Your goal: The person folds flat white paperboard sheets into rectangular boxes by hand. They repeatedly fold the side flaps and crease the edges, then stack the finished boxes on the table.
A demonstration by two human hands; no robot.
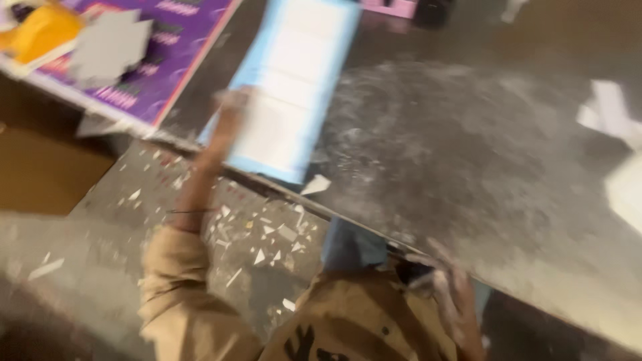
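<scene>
The picture is blurred by motion. My left hand (231, 107) reaches forward and rests on a long light-blue and white sheet (294, 73) that lies on the dark worktable (468, 160); whether the fingers grip it I cannot tell. My right hand (451, 291), dusted white, sits at the table's near edge close to my body, fingers bent, next to a small dark thing I cannot make out. My sleeves are tan.
A purple printed board (167, 53) with a grey scrap (110, 43) and a yellow object (43, 30) lies at the upper left. White paper pieces (612, 113) lie at the right. The floor (261, 234) below is strewn with paper scraps. A brown box (40, 170) stands at left.
</scene>
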